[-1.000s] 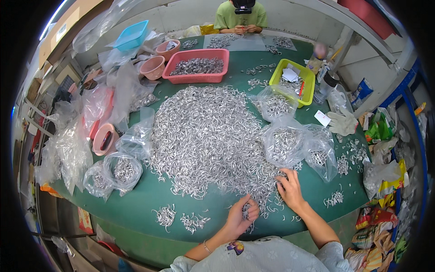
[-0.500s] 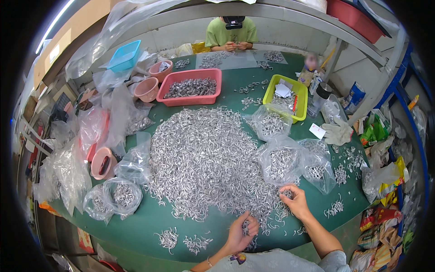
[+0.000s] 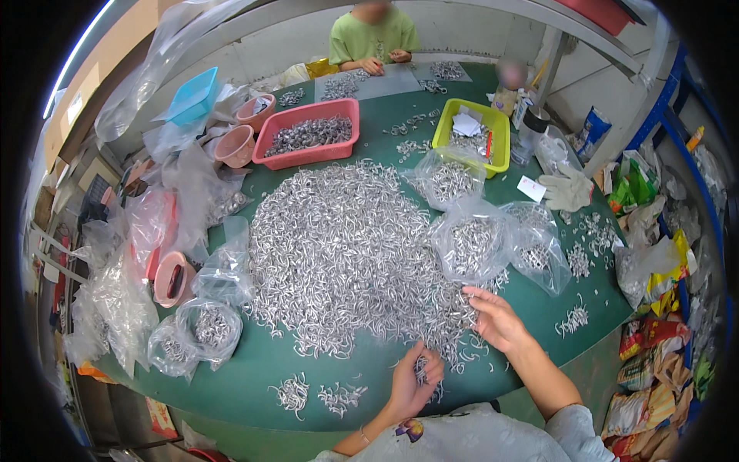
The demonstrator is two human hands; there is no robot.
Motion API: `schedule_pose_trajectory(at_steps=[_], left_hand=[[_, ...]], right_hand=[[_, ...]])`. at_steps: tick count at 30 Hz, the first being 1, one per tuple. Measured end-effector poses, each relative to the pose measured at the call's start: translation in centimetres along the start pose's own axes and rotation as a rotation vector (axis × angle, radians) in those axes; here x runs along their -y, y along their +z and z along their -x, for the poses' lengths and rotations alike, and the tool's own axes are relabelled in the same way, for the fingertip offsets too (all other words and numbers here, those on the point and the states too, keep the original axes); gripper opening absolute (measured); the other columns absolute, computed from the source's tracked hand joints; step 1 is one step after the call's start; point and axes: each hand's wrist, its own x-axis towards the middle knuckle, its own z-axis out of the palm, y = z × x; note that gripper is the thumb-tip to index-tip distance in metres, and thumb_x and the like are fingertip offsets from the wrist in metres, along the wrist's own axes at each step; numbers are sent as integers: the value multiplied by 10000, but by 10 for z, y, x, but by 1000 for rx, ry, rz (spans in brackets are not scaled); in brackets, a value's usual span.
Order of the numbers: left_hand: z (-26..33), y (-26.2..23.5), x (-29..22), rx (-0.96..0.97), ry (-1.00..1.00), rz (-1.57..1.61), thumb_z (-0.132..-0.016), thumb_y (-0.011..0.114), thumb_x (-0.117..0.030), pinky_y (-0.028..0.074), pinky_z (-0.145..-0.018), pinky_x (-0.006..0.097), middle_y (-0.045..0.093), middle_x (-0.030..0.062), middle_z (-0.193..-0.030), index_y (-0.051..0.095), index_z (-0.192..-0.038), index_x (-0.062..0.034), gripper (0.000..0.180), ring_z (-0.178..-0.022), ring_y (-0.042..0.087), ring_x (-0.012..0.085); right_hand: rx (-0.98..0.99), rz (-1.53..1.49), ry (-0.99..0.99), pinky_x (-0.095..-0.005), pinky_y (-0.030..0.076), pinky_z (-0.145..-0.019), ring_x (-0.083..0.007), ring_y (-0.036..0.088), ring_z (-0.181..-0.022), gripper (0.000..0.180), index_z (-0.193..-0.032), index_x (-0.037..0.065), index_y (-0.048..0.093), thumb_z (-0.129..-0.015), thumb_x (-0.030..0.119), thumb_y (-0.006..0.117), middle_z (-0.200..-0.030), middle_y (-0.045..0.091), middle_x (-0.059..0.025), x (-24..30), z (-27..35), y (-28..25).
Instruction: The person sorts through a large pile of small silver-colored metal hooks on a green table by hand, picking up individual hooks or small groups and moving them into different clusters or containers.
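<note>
A broad heap of small curved silver metal pieces (image 3: 339, 246) covers the middle of the green table. Curled at the heap's near edge, my left hand (image 3: 414, 381) holds several of these curved pieces in its fingers. To its right, my right hand (image 3: 496, 319) reaches over the heap's right edge with fingers stretched and apart, and I see nothing held in it. Two small piles of the same pieces, one at the left (image 3: 292, 395) and one beside it (image 3: 341, 397), lie near the front edge, left of my left hand.
Open plastic bags of metal pieces (image 3: 471, 239) stand right of the heap. Behind are a pink tray (image 3: 350, 142) and a yellow-green basket (image 3: 500, 154). A white glove (image 3: 568, 191) lies at the right. Bags and pink bowls crowd the left. Across the table a person in green (image 3: 375, 38) handles pieces.
My view has tilted and shifted slightly. My right hand's fingers have gone from a pinch to spread apart. My left hand remains curled on pieces. The person opposite has moved their hands apart.
</note>
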Motion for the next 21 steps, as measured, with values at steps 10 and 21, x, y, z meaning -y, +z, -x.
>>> schedule_pose_trajectory(at_steps=[10,21], left_hand=[[13,-2,4,-62,70,1,-935,467,-249,273,-486,237,336,1,-616,484,-739,-80,259,-548,308,108],[11,-8,6,-96,82,26,-931,468,-249,287,-479,237,336,-6,-602,484,-738,-90,250,-540,328,108]], right_hand=[[130,-45,-83,-356,451,-836,-131,533,-900,401,-1259,8,454,-862,-7,507,-968,528,-24,-5,10,8],[269,738,-344,-386,256,-1065,-256,296,-1318,488,-1298,46,427,-831,19,565,-1376,381,-101,-10,10,1]])
